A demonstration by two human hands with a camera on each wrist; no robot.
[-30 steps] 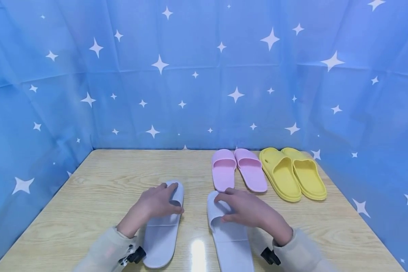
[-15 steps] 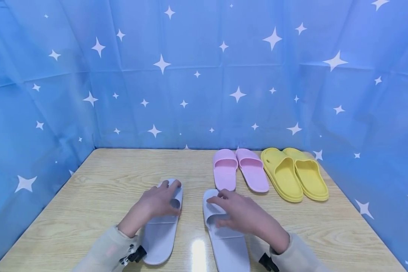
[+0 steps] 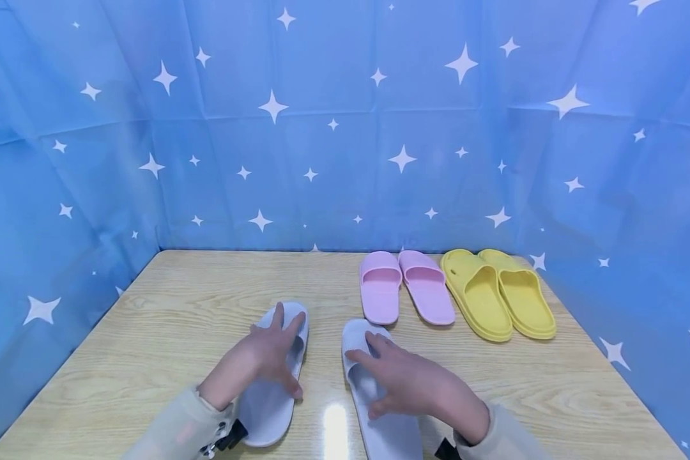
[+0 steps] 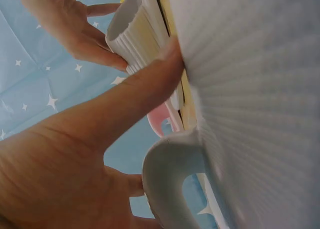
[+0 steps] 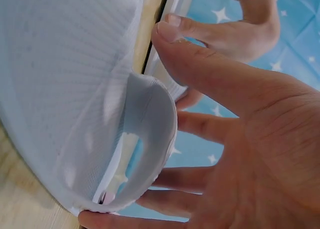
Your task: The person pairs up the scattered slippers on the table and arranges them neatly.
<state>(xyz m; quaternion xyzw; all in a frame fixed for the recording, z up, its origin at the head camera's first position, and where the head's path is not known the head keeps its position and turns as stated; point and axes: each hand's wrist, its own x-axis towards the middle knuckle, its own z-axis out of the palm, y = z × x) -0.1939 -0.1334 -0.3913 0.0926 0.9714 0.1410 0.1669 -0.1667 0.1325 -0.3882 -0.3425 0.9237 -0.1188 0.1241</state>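
A pale grey slipper (image 3: 264, 418) lies on the table under my left hand (image 3: 264, 354), toe pointing away. The fingers of that hand spread over the strap, and in the left wrist view the thumb (image 4: 150, 86) reaches to the slipper's edge. To the right, the matching slipper (image 3: 388, 434) lies under my right hand (image 3: 408, 380). In the right wrist view its strap (image 5: 160, 114) arches up, with the spread fingers at its outer side and the thumb (image 5: 200, 64) apart from the strap. Neither hand is curled round its slipper. Both hands partly hide the straps.
Pink slippers (image 3: 381, 303) stand at the table's back edge, just beyond the right grey slipper's toe. Yellow slippers (image 3: 483, 310) sit beside them at the back right. A blue star-patterned curtain (image 3: 333, 147) borders the wooden table (image 3: 207, 281) behind and at both sides.
The right grey slipper has shifted slightly left, with the right hand over it. Fingers of both hands have spread wider, and the thumbs have moved back toward the heels.
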